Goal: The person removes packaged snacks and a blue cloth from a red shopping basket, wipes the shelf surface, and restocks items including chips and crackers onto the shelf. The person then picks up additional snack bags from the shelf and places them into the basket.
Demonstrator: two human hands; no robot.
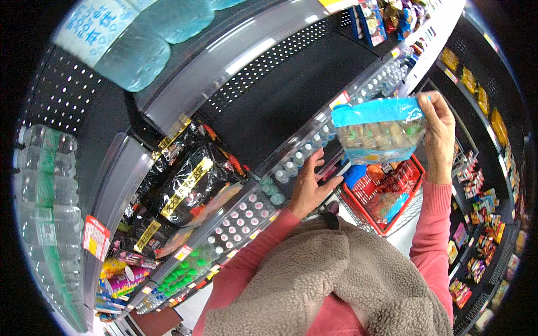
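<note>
Right hand (440, 131) pinching snack bag (378, 131) by its corner – light, crinkly, crushable; left hand (308, 187) spread open – resting on shelf edge (291, 162)

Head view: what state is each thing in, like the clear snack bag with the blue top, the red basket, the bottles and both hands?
Clear snack bag with blue top: sealed, held up in the air.
Right hand: gripping the bag's right edge.
Left hand: open, resting by the small capped bottles.
Red wire shopping basket: holding several packets.
Small capped bottles: upright, caps on, in rows.
Black snack bags: sealed, lying on the shelf.
</note>
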